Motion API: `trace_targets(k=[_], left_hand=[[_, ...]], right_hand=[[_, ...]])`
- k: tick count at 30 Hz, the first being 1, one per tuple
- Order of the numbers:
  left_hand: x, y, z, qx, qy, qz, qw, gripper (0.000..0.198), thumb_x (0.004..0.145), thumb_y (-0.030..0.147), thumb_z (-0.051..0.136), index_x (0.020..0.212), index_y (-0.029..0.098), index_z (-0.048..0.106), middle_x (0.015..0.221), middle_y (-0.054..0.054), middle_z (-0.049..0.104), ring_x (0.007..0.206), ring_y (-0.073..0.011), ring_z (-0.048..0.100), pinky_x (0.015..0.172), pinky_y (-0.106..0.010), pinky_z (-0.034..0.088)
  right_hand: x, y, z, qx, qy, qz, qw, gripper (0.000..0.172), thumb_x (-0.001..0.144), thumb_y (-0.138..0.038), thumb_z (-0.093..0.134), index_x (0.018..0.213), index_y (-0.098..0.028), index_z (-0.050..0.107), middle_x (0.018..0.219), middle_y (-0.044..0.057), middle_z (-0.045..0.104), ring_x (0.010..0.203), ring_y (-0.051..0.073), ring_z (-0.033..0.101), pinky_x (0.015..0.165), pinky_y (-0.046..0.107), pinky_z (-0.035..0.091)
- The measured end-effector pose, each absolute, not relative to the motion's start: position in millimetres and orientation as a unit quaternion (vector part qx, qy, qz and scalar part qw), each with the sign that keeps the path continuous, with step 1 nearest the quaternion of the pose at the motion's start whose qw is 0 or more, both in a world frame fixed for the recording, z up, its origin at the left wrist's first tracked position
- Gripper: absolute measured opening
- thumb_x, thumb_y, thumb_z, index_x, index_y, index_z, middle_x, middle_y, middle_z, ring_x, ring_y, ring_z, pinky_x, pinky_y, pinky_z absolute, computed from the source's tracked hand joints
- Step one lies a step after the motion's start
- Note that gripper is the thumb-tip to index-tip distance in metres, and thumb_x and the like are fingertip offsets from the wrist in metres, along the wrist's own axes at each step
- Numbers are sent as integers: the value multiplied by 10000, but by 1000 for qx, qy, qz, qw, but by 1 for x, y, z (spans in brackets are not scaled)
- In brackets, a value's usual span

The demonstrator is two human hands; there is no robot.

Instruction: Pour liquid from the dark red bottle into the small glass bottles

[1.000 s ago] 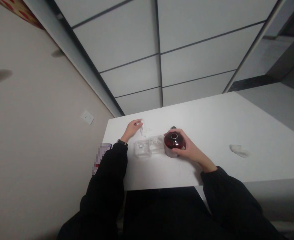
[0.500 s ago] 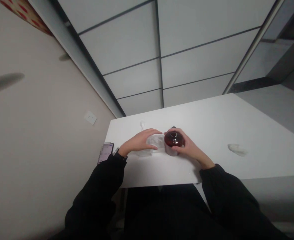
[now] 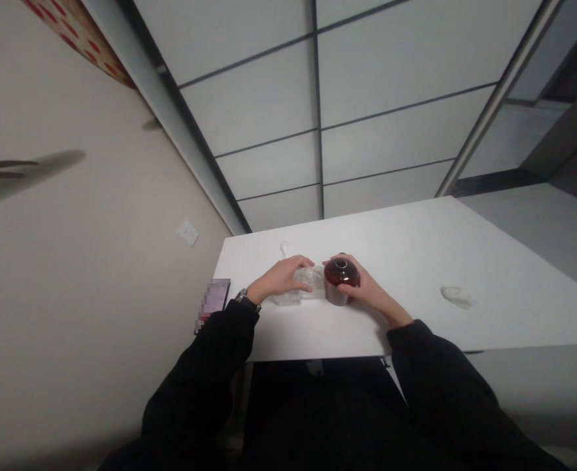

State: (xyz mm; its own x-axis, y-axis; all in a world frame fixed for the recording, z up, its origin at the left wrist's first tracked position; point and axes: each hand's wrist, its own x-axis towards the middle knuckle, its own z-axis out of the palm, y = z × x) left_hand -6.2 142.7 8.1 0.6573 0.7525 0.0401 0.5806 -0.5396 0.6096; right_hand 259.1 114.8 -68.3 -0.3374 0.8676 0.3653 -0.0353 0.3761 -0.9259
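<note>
My right hand (image 3: 360, 281) is wrapped around a round container (image 3: 340, 296) on the white table. Its top is glossy dark red with a pale ring in the middle, and its lower side is paler. Just left of it, the curled fingers and thumb of my left hand (image 3: 286, 276) reach around a clear container (image 3: 313, 278). How firmly they press on it is hard to see. Another clear piece (image 3: 287, 299) lies partly under my left wrist. Behind that hand is a small whitish item (image 3: 283, 248), too blurred to name.
A phone (image 3: 214, 301) lies at the left edge of the white table (image 3: 406, 242). On the right side is a crumpled whitish piece (image 3: 458, 296). The wall with a socket (image 3: 188, 233) borders the left, and panelled sliding doors (image 3: 263, 131) stand behind.
The fingers of my left hand have curled in more around the clear container. My right hand keeps its hold on the round container. The whole view has shifted slightly.
</note>
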Motion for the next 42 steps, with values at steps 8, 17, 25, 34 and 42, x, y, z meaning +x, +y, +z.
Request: trace_targets(k=[8, 17, 25, 34, 42], left_hand=[[0, 131, 13, 856, 343, 215, 322, 995, 724, 238, 903, 1557, 311, 365, 1578, -172, 452, 1346, -372, 605, 1088, -553, 513], [2, 127, 18, 885, 342, 207, 237, 1206, 705, 226, 924, 1669, 359, 211, 1577, -156, 466, 1305, -355, 582, 1082, -552, 502], [-3, 127, 22, 891, 389, 165, 166, 1164, 695, 321, 956, 1656, 332, 298, 1310, -107, 604, 1212, -348, 593, 1097, -546, 464], [1, 125, 18, 888, 362, 186, 216, 1221, 689, 235, 948, 1676, 360, 239, 1619, -155, 398, 1466, -407, 466, 1192, -578, 418], [4, 120, 29, 886, 377, 188, 195, 526, 935, 231, 735, 1440, 263, 589, 1304, -78, 732, 1154, -252, 701, 1071, -443, 530]], right_hand=[[259, 116, -69, -307, -682, 449, 488, 691, 789, -620, 810, 1327, -269, 557, 1329, 114, 624, 1264, 332, 597, 1144, 567, 425], [259, 115, -68, -312, -675, 458, 487, 731, 769, -636, 821, 1338, -267, 548, 1331, 106, 612, 1259, 332, 591, 1154, 567, 423], [258, 116, -71, -304, -675, 455, 495, 704, 789, -616, 810, 1350, -280, 546, 1345, 97, 597, 1270, 328, 579, 1157, 559, 417], [259, 115, -68, -301, -671, 468, 491, 681, 789, -575, 821, 1346, -291, 550, 1337, 85, 587, 1248, 319, 588, 1135, 535, 432], [258, 115, -66, -305, -667, 468, 493, 677, 768, -571, 836, 1315, -278, 566, 1304, 88, 600, 1243, 323, 590, 1129, 526, 439]])
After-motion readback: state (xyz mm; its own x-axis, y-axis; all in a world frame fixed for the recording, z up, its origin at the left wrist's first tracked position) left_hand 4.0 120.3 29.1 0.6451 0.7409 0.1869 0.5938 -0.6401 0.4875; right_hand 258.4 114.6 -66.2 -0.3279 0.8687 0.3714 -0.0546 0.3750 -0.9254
